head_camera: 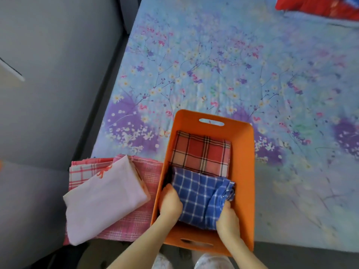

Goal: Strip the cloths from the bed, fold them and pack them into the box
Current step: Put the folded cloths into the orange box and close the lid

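Observation:
An orange box sits on the bed's near edge. Inside it, at the far end, lies a folded red plaid cloth. A folded blue checked cloth fills the near end. My left hand grips its left side and my right hand grips its near right corner, both inside the box. To the left of the box a folded pale pink cloth rests on a folded pink checked cloth.
The bed carries a blue floral sheet. A red pillow or blanket lies at the far right corner. Grey floor runs along the bed's left side.

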A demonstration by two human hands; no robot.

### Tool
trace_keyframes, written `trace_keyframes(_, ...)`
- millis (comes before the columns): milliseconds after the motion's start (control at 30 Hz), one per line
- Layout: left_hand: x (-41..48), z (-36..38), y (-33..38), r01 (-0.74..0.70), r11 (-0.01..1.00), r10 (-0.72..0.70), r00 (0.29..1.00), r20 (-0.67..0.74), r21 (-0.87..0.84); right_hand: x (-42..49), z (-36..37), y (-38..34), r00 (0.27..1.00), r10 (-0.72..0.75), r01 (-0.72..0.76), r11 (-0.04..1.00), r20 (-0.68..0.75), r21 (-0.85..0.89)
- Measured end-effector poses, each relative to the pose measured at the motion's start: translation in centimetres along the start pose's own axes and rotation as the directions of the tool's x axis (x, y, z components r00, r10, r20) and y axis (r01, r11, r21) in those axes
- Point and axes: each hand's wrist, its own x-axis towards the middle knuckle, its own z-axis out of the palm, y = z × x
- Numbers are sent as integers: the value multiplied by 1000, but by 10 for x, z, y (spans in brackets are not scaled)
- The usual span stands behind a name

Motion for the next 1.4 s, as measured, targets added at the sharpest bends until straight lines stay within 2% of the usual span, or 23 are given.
trace_keyframes(67, 8, 8, -8, 16, 995, -19, 999, 32, 95, 4, 3, 2, 995, 38, -24, 988, 91, -153)
trace_keyframes(100, 8, 10, -8, 0, 962, -8, 1000, 28, 271, 5, 2, 3, 993, 55, -31, 974, 104, -222)
trace_keyframes(167, 6, 11, -1, -89, 799, 115, 993, -6, 595, 9, -5, 0, 999, -16, 32, 943, 50, -332)
trace_keyframes(233, 9, 14, 6, -219, 703, 280, 960, 20, 677, 18, -16, -7, 986, -165, 158, 900, 18, -405)
trace_keyframes(267, 13, 16, 9, -283, 662, 310, 946, 90, 694, 24, -21, -11, 973, -221, 225, 879, 58, -420)
trace_keyframes(333, 25, 19, 10, -328, 638, 235, 945, 230, 696, 43, -22, -13, 939, -243, 330, 835, 244, -440)
trace_keyframes(400, 35, 15, 14, -311, 665, 98, 937, 334, 678, 61, -21, -13, 876, -161, 391, 789, 454, -473)
trace_keyframes(500, 38, -2, 28, -268, 824, 54, 914, 402, 499, 83, -28, -15, 806, -72, 425, 761, 587, -490)
trace_keyframes(567, 33, -25, 37, -256, 916, 131, 918, 373, 308, 86, -38, -29, 832, -92, 412, 763, 547, -498)
trace_keyframes(633, 20, -56, 44, -285, 956, 253, 920, 301, 67, 78, -55, -51, 908, -208, 373, 797, 363, -476)
trace_keyframes(700, 2, -92, 43, -275, 933, 316, 934, 165, -231, 60, -73, -78, 921, -380, 385, 861, 84, -331)
trace_keyframes(767, -9, -126, 26, -251, 872, 269, 963, -17, -420, 30, -87, -109, 820, -535, 542, 840, -202, -25)
trace_keyframes(833, -8, -152, -8, -244, 877, 162, 961, -222, -415, -7, -95, -147, 711, -633, 700, 676, -306, 231)
trace_keyframes(900, -3, -168, -53, -158, 900, -19, 917, -399, -406, -34, -86, -181, 668, -707, 736, 582, -233, 345)
trace_keyframes(967, 1, -174, -98, 20, 908, -253, 822, -511, -417, -45, -58, -210, 681, -732, 687, 643, 8, 338)
trace_keyframes(1033, 3, -171, -142, 192, 870, -441, 714, -544, -454, -43, -22, -233, 708, -669, 629, 743, 228, 226)
trace_keyframes(1067, 3, -169, -162, 261, 844, -506, 676, -536, -469, -42, -4, -243, 729, -615, 595, 786, 300, 167)
trace_keyframes(1133, 2, -158, -197, 374, 787, -596, 665, -449, -490, -35, 22, -253, 794, -482, 496, 866, 371, 63)
trace_keyframes(1200, 1, -142, -221, 465, 685, -675, 695, -247, -562, -25, 39, -254, 846, -350, 372, 928, 403, 25)
trace_keyframes(1233, -1, -134, -229, 498, 586, -712, 694, -112, -639, -22, 45, -252, 859, -303, 322, 946, 412, 26)
trace_keyframes(1300, -4, -123, -237, 484, 315, -727, 676, 120, -816, -22, 55, -249, 883, -260, 263, 964, 391, 49)
trace_keyframes(1333, -3, -119, -240, 451, 231, -713, 681, 165, -862, -23, 58, -248, 892, -250, 240, 968, 377, 73)
trace_keyframes(1400, -4, -113, -246, 398, 177, -698, 695, 171, -900, -31, 64, -248, 897, -246, 210, 968, 367, 137)
